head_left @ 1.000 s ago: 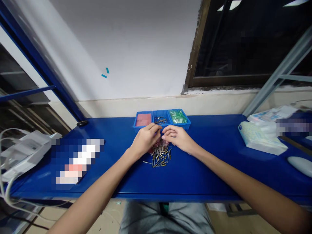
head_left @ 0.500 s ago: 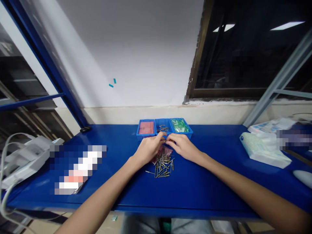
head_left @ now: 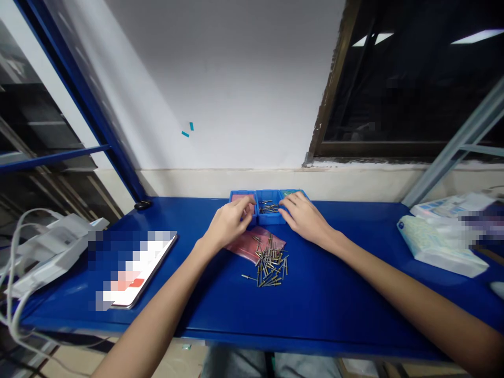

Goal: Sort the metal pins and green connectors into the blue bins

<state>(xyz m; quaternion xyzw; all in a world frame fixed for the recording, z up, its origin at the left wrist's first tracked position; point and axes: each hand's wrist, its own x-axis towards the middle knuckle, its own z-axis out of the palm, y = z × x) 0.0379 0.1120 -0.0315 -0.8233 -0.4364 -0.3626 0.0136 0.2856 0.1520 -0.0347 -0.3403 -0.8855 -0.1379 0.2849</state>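
My left hand [head_left: 233, 219] is over the front of the left blue bin, which holds pink bags [head_left: 243, 198]; its fingers are curled, and whether they hold anything is hidden. My right hand [head_left: 302, 212] reaches over the right blue bin with green bags [head_left: 290, 192], fingers apart and nothing seen in them. Between the hands, the middle blue bin [head_left: 269, 219] holds several metal rivets [head_left: 268, 207]. In front lies a pink bag [head_left: 244, 247] with a heap of rivets [head_left: 270, 265] partly on it and partly on the table.
The blue table [head_left: 338, 310] carries a phone-like device [head_left: 157, 257] at left, beside a white power strip with cables [head_left: 51, 252]. A soft tissue pack [head_left: 441, 249] lies at right. A small black object [head_left: 142, 205] sits near the left post.
My hands have moved apart, left hand leftward and right hand rightward to the bins. The pink bag and middle bin are more exposed. The view has shifted slightly.
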